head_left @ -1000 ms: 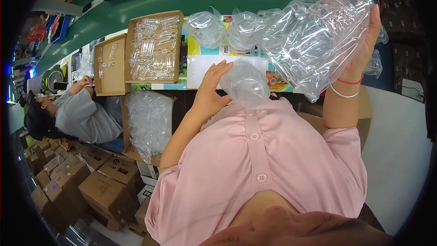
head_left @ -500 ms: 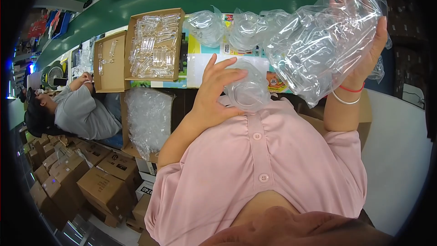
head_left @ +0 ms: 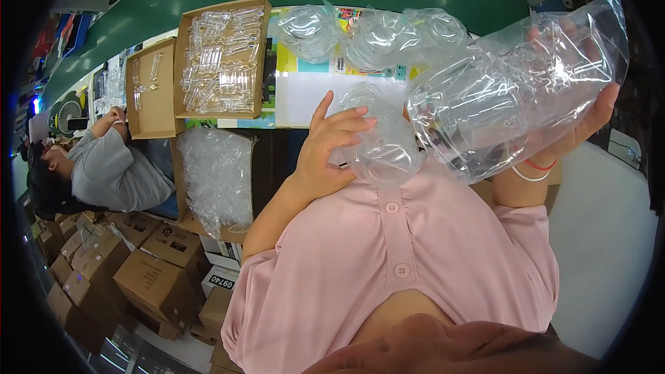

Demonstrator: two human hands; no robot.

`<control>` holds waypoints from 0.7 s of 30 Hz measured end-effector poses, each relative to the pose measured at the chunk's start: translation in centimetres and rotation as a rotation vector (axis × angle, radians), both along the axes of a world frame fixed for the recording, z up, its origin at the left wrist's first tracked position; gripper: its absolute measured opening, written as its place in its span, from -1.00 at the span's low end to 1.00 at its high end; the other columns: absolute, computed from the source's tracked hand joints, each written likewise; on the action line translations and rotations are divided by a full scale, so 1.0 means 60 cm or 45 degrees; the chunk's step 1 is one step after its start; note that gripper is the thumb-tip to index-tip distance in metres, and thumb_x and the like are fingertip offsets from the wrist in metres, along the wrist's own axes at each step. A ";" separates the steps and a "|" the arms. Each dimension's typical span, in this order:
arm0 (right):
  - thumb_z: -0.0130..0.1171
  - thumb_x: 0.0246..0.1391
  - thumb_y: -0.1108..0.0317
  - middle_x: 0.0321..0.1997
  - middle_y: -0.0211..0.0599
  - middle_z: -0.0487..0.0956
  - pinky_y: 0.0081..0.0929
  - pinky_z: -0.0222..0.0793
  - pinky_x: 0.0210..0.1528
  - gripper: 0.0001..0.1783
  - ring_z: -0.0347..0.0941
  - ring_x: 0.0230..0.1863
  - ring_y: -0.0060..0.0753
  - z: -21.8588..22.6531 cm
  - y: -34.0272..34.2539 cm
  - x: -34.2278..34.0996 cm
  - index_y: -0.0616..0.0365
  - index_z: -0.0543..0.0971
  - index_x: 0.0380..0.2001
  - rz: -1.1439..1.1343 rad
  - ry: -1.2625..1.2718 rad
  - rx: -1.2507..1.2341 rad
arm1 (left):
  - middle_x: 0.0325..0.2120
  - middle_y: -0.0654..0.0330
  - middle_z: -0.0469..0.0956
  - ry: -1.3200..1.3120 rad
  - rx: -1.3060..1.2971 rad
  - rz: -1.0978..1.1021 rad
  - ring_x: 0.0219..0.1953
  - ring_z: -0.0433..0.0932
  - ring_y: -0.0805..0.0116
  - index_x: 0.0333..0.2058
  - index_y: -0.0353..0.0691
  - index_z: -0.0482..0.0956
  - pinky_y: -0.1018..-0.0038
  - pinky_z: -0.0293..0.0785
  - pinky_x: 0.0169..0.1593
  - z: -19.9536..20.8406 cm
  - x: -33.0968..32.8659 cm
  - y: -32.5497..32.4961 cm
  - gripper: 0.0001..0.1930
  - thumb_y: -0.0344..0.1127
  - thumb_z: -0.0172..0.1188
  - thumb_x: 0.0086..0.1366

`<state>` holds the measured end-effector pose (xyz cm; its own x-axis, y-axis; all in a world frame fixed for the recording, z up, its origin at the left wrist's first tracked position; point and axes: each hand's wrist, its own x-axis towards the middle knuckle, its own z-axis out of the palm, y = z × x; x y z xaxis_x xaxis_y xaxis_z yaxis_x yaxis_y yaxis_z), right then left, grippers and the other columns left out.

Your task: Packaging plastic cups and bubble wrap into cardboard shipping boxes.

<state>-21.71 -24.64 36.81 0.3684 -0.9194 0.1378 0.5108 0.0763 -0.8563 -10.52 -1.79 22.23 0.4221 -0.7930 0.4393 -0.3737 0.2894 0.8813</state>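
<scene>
On the right, a large clear plastic bag (head_left: pixel 516 100) is held up at a slant by my right hand (head_left: pixel 587 125). The thumb shows at the bag's edge; the other fingers are partly seen through the film. Glare hides what the bag contains. Close to my chest, my left hand (head_left: pixel 327 144) has its fingers spread beside clear, round, cup-like plastic pieces (head_left: pixel 388 149), its fingertips at their edge. More clear round plastic pieces stand at the table's far side, one group (head_left: pixel 308 31) at the left and another (head_left: pixel 388 36) to its right.
A shallow cardboard box (head_left: pixel 261 69) holds many clear tube-like pieces, with a second box (head_left: pixel 152 128) holding a few beside it. Below is a carton of clear plastic film (head_left: pixel 216 176). A person in grey (head_left: pixel 118 176) sits at the left, near stacked brown cartons (head_left: pixel 156 284).
The bag and my right hand have moved right and slightly lower. My left fingers have drawn back a little from the round plastic pieces. The view has shifted slightly.
</scene>
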 end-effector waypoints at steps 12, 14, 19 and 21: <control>-0.08 0.08 -0.22 0.09 0.07 0.37 0.02 0.38 0.10 -0.27 0.41 0.05 0.00 -0.023 -0.001 -0.008 0.11 0.27 0.13 -0.040 0.074 -0.025 | -0.02 0.25 0.49 -0.272 0.090 -0.071 0.14 0.37 0.20 -0.53 -0.08 0.25 -0.07 -0.16 0.30 0.007 0.009 0.007 -0.60 -0.56 0.26 -0.36; -0.08 0.07 -0.22 0.08 0.07 0.37 0.02 0.38 0.10 -0.27 0.41 0.05 -0.01 -0.025 -0.005 -0.008 0.11 0.27 0.13 -0.016 0.050 -0.039 | -0.02 0.25 0.49 -0.286 0.082 -0.040 0.15 0.36 0.21 -0.52 -0.08 0.25 -0.07 -0.16 0.30 0.005 0.007 0.007 -0.59 -0.55 0.27 -0.37; -0.08 0.06 -0.24 0.06 0.09 0.38 -0.01 0.39 0.08 -0.25 0.41 0.04 -0.01 -0.023 -0.009 -0.012 0.12 0.25 0.13 -0.020 0.106 -0.129 | -0.02 0.21 0.48 -0.259 0.079 0.003 0.14 0.38 0.18 -0.49 -0.08 0.25 -0.06 -0.16 0.30 0.009 0.003 0.004 -0.58 -0.56 0.30 -0.30; -0.09 0.06 -0.24 0.06 0.10 0.38 -0.01 0.40 0.08 -0.25 0.41 0.04 -0.01 -0.022 -0.011 -0.017 0.12 0.24 0.13 -0.028 0.120 -0.166 | -0.02 0.18 0.48 -0.236 0.075 0.024 0.13 0.38 0.15 -0.47 -0.08 0.25 -0.06 -0.16 0.30 0.011 0.002 0.002 -0.58 -0.56 0.30 -0.26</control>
<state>-22.73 -25.29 35.49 0.3655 -0.9039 0.2221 0.4278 -0.0488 -0.9026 -10.42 -1.64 22.92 0.3531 -0.8122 0.4644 -0.5362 0.2311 0.8118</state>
